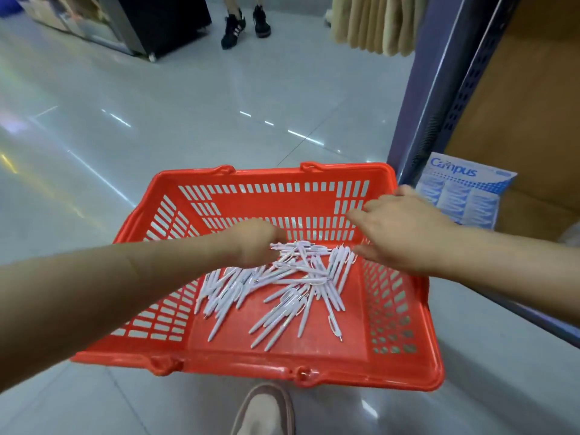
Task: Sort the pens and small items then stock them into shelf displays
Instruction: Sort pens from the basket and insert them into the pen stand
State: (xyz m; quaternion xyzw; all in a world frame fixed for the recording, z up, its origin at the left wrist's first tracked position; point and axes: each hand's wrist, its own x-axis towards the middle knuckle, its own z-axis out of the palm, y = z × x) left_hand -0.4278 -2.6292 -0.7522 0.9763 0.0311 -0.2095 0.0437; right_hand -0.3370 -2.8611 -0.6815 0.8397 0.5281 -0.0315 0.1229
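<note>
A red plastic basket (405, 368) stands on the floor in front of me. Several white pens (282, 290) lie in a loose heap on its bottom. My left hand (255, 243) reaches down into the basket with fingers curled at the far end of the pen heap; the fingertips are hidden, so I cannot tell whether it holds pens. My right hand (405, 230) hovers over the basket's right side with its fingers spread and nothing in it.
A blue metal shelf upright (439, 89) rises at the right, with a pack of Campus notebooks (464, 193) on the low shelf. My shoe (266, 412) is just under the basket. Another person's black shoes (244, 26) stand on the glossy tiled floor further off.
</note>
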